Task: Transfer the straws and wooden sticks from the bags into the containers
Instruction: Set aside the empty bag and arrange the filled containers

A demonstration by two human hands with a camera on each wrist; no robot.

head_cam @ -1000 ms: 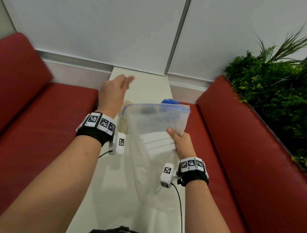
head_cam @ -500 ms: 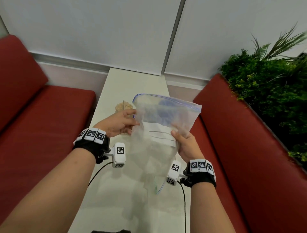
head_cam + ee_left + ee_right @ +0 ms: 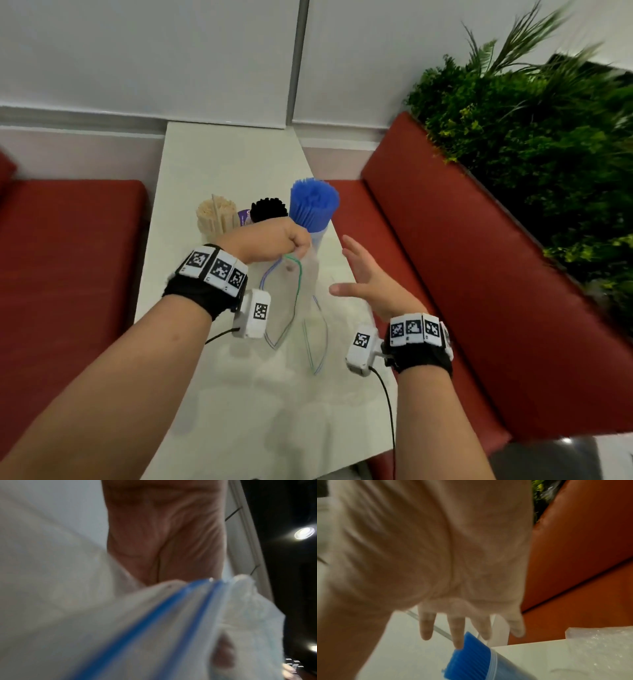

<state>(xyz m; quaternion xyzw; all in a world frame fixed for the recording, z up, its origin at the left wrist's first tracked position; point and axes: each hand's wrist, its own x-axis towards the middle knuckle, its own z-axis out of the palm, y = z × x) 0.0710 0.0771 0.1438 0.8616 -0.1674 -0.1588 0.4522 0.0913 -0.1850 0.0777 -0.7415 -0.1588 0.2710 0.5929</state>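
Note:
My left hand (image 3: 293,245) is a fist that grips the bunched top of empty clear zip bags (image 3: 298,294); they hang down onto the white table (image 3: 222,164). In the left wrist view the bag's blue zip strips (image 3: 171,622) run across my curled fingers (image 3: 223,655). My right hand (image 3: 356,274) hovers just right of the bags with straight, spread fingers (image 3: 457,628) and holds nothing. Behind the hands stand a clear container of blue straws (image 3: 313,202) (image 3: 467,655), a cluster of black straws (image 3: 268,209) and a cup of wooden sticks (image 3: 217,214).
Red bench seats (image 3: 68,257) flank the narrow table on both sides. A green plant (image 3: 531,137) rises behind the right backrest. A small purple item (image 3: 244,216) sits between the sticks and the black straws. Crinkled clear plastic (image 3: 599,649) lies near the table's edge.
Both hands held a clear bag up before. Now the right hand has let go and opened, and the left hand has bunched the bag low above the table.

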